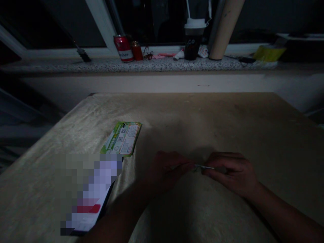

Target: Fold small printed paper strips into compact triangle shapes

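Note:
Both hands meet over the cloth-covered table [177, 125], right of its middle. A small, thin, shiny strip [204, 166] spans the gap between them; dim light hides what kind of thing it is. My left hand [168, 170] is closed, its thumb and fingertips pinching the strip's left end. The other end is gripped between the thumb and bent fingers of my right hand [231, 172]. Left of my hands lies a green and white printed packet [125, 138]. Nearer to me, beside my left forearm, is a phone [88, 219] with a lit, partly pixelated screen.
Along the speckled window sill [157, 65] stand a red can [123, 49], a red lighter-like object [137, 51], a dark lidded cup [191, 42] and a cardboard tube [225, 32]. A yellow object [269, 53] sits farther right. The room is dark.

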{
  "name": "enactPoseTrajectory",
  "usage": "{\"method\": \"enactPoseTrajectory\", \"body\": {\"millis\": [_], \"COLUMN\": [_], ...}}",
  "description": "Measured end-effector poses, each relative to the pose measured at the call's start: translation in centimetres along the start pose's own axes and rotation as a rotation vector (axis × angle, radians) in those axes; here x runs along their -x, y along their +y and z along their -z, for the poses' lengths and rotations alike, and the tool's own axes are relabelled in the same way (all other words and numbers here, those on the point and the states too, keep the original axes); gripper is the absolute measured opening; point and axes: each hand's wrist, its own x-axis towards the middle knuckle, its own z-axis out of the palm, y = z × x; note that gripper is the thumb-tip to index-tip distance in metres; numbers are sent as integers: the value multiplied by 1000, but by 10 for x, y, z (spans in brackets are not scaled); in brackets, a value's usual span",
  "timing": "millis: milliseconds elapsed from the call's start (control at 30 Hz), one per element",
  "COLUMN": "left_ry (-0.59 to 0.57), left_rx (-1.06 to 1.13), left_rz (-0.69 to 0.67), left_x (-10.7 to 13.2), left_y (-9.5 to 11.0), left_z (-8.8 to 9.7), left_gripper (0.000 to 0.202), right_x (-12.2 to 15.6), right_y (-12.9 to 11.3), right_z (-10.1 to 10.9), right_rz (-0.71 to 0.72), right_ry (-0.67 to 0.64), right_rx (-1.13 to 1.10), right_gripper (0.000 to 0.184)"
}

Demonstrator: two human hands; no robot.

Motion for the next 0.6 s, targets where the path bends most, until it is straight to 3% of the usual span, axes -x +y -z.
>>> {"method": "enactPoseTrajectory", "body": {"millis": [100,333,467,600], "left_ry": [5,49,8,40], "left_rx": [60,51,85,52], "left_rz": [37,-88,-36,-33], "left_x": [-1,-3,-2,-2], "left_y": [0,-2,-4,-5], "left_z": [-1,-5,-5,-4], "left_gripper": [19,21,19,10], "right_x": [0,3,2,1], "right_y": [-1,5,4,4], "right_z": [1,-4,-5,-4], "right_rz": [-8,-62,-63,-12], "right_ry": [-1,-25,-73,-78], "right_rx": [-10,-96,-96,-73], "right_gripper": [8,3,7,6]}}
